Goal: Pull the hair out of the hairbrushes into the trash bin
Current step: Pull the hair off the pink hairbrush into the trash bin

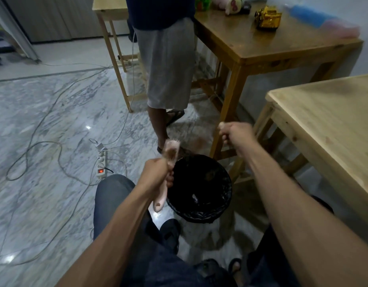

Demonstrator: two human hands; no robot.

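Your left hand (158, 172) is wrapped tight around the handle of the pink hairbrush (166, 170), bristle head up and tilted away from you, handle end poking out below the fist, right at the left rim of the black-lined trash bin (199, 187) on the floor between your knees. Your right hand (234, 132) is raised above the bin's far side, next to the leg of the wooden tabletop (272, 44), fingers pinched closed; too blurred to tell whether there's hair in it. A person in grey shorts (168, 65) stands just behind the bin.
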